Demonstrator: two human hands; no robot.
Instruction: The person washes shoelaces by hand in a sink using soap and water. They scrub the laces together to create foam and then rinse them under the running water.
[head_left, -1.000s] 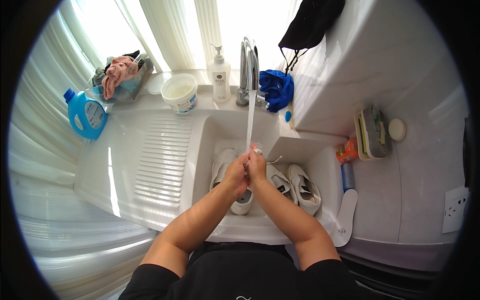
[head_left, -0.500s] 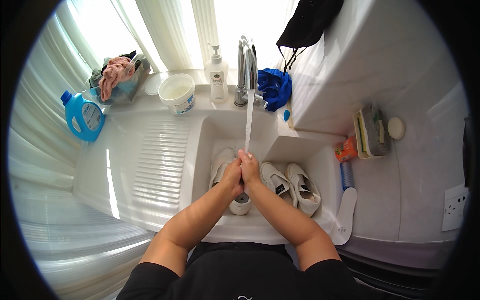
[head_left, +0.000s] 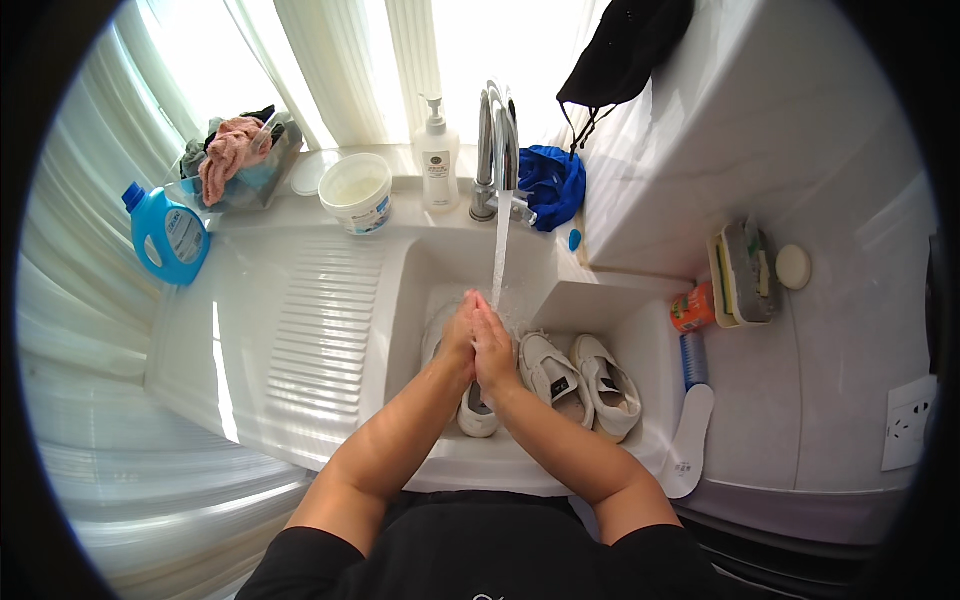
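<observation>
Palm to palm over the sink, my left hand and my right hand press against each other with fingers stretched out. Neither holds anything visible. Water runs from the chrome faucet and falls right beside my fingertips. Beneath my hands lies a white shoe, largely covered by them. Another pale shoe shape to its left is mostly hidden by my left hand and forearm. To the right, in the sink's shallower side, rest two white shoes, a nearer one at the far right and one beside it.
Left of the sink is a ribbed washboard and a blue detergent bottle. Behind stand a box of cloths, a white tub, a pump bottle and a blue cloth. A white insole lies on the right edge.
My hands have gone from being clasped with bent fingers to lying flat against each other, fingers extended, slightly farther left of the water stream.
</observation>
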